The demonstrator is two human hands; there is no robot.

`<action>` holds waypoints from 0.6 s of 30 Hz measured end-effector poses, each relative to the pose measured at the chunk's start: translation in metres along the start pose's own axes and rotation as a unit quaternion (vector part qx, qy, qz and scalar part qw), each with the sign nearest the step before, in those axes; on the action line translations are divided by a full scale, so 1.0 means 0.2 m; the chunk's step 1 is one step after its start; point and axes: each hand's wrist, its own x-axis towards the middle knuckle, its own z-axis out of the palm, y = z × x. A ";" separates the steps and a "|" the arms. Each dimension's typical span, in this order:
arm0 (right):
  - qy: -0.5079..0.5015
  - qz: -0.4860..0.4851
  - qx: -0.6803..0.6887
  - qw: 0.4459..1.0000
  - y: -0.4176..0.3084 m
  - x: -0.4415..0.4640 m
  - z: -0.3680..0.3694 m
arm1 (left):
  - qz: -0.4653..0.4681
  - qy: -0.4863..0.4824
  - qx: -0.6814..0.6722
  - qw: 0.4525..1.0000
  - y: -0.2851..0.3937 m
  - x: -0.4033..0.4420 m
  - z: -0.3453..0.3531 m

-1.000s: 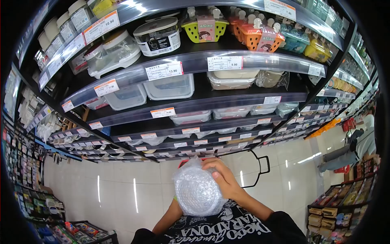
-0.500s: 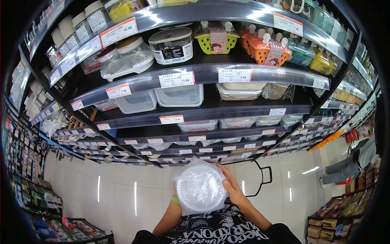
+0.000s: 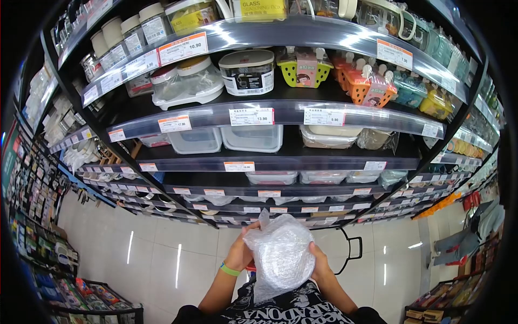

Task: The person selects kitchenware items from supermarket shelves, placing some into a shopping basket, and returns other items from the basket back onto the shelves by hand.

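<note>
Bubble-wrapped bundle (image 3: 283, 252) held from 2 sides.
Its left edge is clasped by the bent left hand (image 3: 240, 251), its right edge pressed by the right hand (image 3: 320, 262).

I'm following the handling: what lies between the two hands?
A bubble-wrapped bundle lies between the left hand and the right hand, touched by both, in the head view.

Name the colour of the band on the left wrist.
The band on the left wrist is bright yellow-green; it shows best in the current head view.
</note>
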 end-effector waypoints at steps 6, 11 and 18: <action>0.033 0.009 0.082 0.996 -0.02 0.00 -0.02 | -0.017 -0.066 -0.012 0.998 0.06 -0.10 0.04; -0.051 -0.089 0.005 0.995 -0.07 -0.02 0.07 | -0.013 -0.043 0.273 0.961 -0.04 -0.14 -0.11; -0.205 -0.093 -0.009 0.974 -0.12 -0.06 0.19 | -0.113 0.083 -0.108 0.984 -0.21 -0.13 -0.39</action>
